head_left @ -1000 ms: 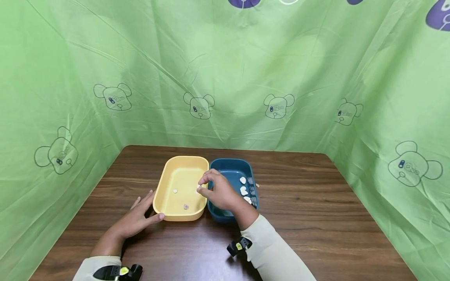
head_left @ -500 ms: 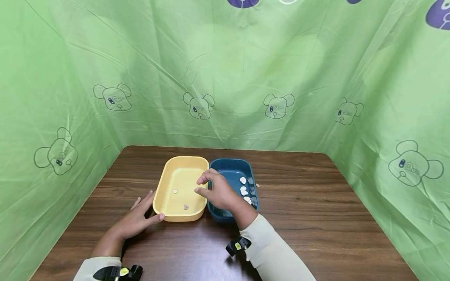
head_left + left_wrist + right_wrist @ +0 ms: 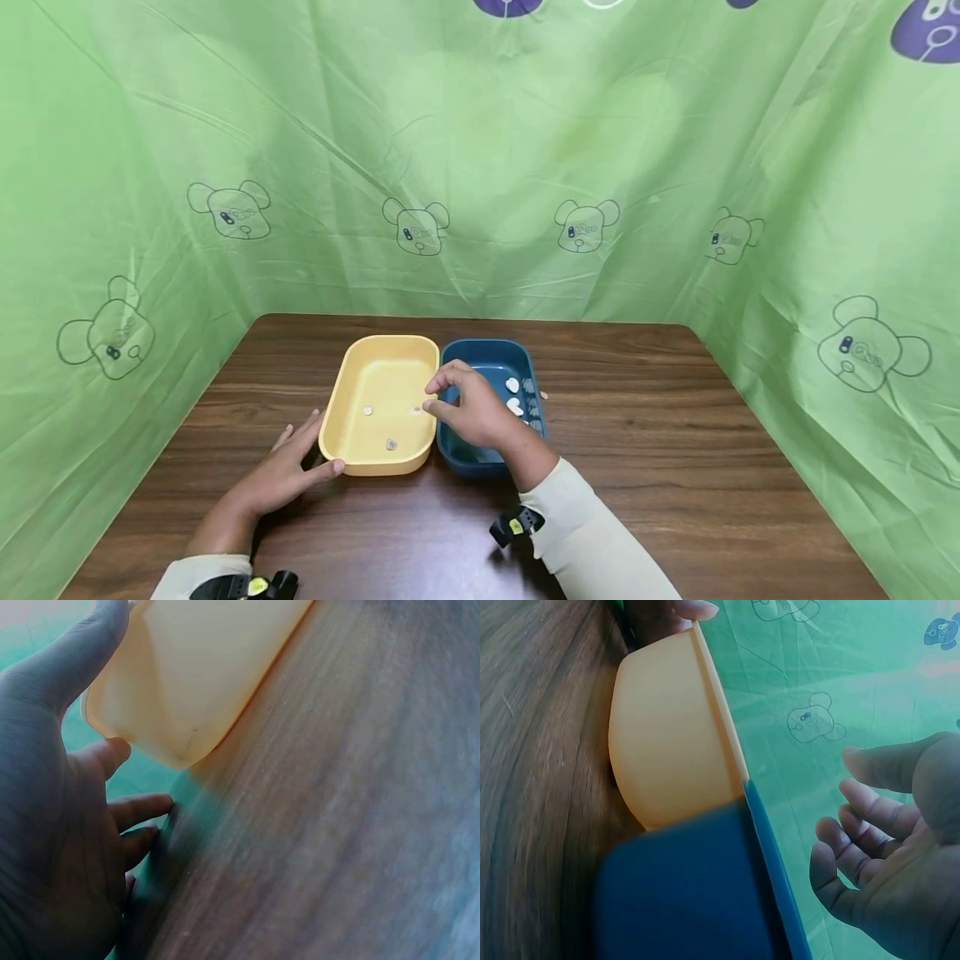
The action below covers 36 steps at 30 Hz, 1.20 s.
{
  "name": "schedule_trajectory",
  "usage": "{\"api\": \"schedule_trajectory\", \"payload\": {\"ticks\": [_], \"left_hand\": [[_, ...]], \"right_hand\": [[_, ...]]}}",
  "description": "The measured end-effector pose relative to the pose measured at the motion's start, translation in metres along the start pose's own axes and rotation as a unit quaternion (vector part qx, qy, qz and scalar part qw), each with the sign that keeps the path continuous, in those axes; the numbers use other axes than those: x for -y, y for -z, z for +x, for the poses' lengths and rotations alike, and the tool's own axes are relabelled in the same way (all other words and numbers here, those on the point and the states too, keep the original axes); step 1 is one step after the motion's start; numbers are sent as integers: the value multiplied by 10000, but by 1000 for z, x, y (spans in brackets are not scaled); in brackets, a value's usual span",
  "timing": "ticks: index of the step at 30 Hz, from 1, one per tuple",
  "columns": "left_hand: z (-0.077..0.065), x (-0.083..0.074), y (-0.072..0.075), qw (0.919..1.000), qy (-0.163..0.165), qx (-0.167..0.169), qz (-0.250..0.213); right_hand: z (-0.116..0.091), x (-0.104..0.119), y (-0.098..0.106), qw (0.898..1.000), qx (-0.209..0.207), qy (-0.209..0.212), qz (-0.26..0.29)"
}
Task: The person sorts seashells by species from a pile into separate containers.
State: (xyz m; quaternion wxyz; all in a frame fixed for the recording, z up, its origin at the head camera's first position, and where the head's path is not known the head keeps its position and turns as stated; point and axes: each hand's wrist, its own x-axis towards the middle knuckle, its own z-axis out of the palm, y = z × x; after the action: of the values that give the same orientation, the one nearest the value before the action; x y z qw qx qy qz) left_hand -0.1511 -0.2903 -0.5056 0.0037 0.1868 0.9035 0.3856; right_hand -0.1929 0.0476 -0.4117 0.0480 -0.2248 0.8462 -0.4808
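Observation:
My right hand hovers over the touching rims of a yellow plastic tray and a dark blue tray. Its thumb and fingers stand apart with nothing between them. Inside the yellow tray lie a small pale piece near the right thumb, another pale piece to the left, and a greyish piece towards the front. Several white stone-like pieces line the blue tray's right side; my right hand and wrist hide part of it. My left hand rests its thumb on the yellow tray's front-left rim, fingers extended alongside.
Both trays stand side by side on a dark wooden table. A small beige bit shows just outside the blue tray's right wall. A green curtain with bear-face prints surrounds the table's back and sides.
My right hand held a small white piece between thumb and finger, then parted them; that piece now lies in the yellow tray. My left hand keeps its place at the rim. The head view shifted slightly.

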Motion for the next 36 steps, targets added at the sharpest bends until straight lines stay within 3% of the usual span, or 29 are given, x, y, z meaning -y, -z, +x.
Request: {"api": "schedule_trajectory", "payload": {"ticks": [13,23,36], "left_hand": [[-5,1,7,10000,-4,2,-6],[-4,1,6,10000,-10,16,8],[0,-3,0,9999,25,31,92]], "right_hand": [[-7,-13,17,9997,-202,92,27],[-18,-31,46,9965,-818,115,-111],[-40,-58,76,9868,-1614,-48,107]]}}
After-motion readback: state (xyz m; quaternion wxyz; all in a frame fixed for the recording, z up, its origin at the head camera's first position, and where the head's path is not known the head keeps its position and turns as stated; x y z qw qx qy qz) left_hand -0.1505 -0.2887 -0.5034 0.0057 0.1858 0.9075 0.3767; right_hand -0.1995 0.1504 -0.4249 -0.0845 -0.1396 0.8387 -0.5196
